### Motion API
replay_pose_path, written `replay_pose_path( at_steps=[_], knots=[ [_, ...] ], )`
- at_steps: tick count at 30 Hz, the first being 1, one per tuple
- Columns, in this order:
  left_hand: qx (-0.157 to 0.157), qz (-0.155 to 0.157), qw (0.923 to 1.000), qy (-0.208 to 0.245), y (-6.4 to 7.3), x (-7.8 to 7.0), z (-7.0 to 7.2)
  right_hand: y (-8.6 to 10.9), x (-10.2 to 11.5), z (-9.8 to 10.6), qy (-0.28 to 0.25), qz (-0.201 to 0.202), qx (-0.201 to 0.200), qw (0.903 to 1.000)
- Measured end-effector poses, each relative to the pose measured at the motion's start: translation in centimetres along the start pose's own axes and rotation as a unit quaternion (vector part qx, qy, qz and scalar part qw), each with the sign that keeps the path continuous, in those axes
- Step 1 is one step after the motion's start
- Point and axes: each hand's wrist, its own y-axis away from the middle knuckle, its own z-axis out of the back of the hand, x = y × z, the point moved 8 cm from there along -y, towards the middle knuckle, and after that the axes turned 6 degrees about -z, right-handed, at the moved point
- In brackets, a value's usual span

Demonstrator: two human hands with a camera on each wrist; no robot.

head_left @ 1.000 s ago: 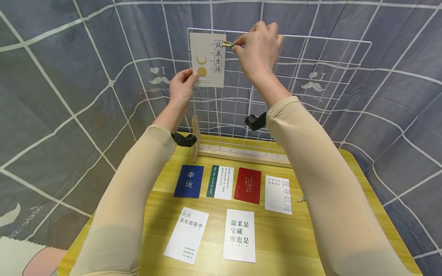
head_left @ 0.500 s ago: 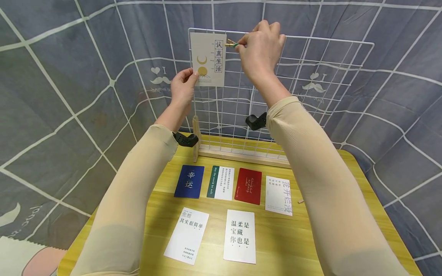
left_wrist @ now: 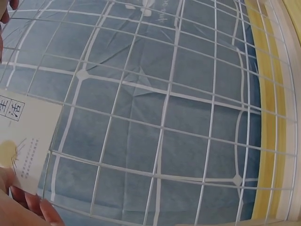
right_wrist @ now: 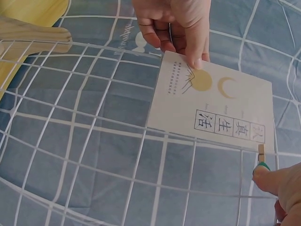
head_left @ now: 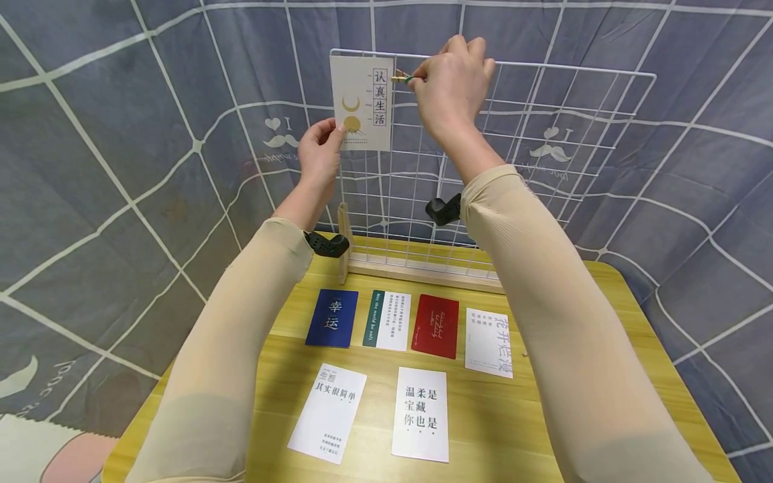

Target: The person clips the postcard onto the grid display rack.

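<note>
The left hand (head_left: 320, 149) pinches a pale card (head_left: 362, 100) by its lower left edge, thumb on the front near a gold disc and fingers behind. The right hand (head_left: 454, 84) pinches a small wooden clip (right_wrist: 261, 154) with a green part between thumb and fingers, the clip's tip at the card's right edge, near the top; whether it bites on the card cannot be told. The card stands upright in front of the upper left corner of a white wire grid (head_left: 574, 68), showing a gold crescent above the disc and a column of four boxed characters. Each wrist carries a black device, and beige sleeves (head_left: 531, 268) cover the forearms. The grid rises from a wooden base (head_left: 423, 272) with a wooden post (head_left: 343, 235) at its left end, towards the back of a yellow wood-grain counter (head_left: 495, 429). In front of the base lies a row of four cards: a blue card (head_left: 331, 318), a green and white card (head_left: 386, 320), a red card (head_left: 435, 327) and a white card with purple characters (head_left: 489, 342). Nearer the person lie two white cards with dark characters (head_left: 420, 416), side by side and apart. A grey-blue curtain (head_left: 90, 174) with white lines hangs behind and around.
</note>
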Motion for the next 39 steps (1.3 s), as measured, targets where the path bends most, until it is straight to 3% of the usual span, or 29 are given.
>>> replay_pose_path(
  at_steps=[7,17,39],
  knots=[
    [0.022,-0.002,0.9997,0.013,-0.28,0.46,0.19,0.04,-0.1,-0.03,0.0,-0.003,0.008,1.0],
    [0.027,-0.001,0.9996,0.007,-0.51,0.65,0.28,-0.03,0.19,-0.03,-0.006,0.001,0.006,1.0],
    [-0.029,0.043,0.9985,0.017,-0.08,0.11,-0.52,-0.49,0.56,-0.04,-0.004,-0.014,0.008,0.9999]
  ],
)
